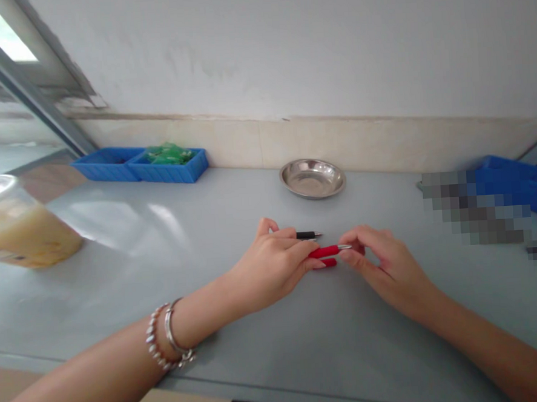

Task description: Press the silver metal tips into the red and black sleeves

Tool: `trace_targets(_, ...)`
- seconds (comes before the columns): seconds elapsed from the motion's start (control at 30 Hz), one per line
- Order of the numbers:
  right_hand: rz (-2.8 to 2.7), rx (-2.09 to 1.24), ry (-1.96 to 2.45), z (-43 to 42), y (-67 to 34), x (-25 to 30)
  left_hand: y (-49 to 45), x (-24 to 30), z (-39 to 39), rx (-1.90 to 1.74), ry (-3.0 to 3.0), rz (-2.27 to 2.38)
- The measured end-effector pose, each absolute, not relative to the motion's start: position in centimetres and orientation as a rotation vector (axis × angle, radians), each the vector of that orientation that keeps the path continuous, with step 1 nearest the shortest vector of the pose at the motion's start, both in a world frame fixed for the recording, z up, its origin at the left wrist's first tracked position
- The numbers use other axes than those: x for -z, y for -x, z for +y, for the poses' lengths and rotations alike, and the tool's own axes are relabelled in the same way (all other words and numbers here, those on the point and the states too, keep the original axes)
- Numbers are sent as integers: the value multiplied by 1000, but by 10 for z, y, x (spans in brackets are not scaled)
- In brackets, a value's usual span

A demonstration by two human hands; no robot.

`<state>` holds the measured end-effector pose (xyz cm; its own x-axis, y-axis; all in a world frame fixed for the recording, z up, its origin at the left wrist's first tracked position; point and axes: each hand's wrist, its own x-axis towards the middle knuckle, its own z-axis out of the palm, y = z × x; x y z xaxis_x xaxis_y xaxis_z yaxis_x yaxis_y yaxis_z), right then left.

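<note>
My left hand (278, 258) is closed, palm down, around a red pen (325, 252) whose silver tip points right. A second red piece (329, 263) sticks out just below the pen, under my left thumb; its rest is hidden. Beyond the fingers, a black pen (306, 235) with a silver tip shows from under the same hand; I cannot tell if it is gripped or lies on the table. My right hand (381, 258) has its thumb and forefinger bent together around the red pen's silver tip.
A shallow metal dish (313, 180) stands by the wall. Two joined blue trays (171, 170) are at the back left, one with green pieces. A clear tub (29, 234) of yellowish contents stands left. Another blue tray (517, 183) and blurred-out items are on the right.
</note>
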<state>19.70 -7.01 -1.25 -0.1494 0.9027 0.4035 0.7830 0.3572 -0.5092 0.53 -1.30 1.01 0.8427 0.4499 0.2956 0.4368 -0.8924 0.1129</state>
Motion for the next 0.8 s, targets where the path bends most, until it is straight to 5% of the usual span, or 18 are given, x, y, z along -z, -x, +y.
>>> trace_targets(0.8, -1993, -63, 1330, -71, -197, 11, -7, -10, -14, -553, -2895, 746)
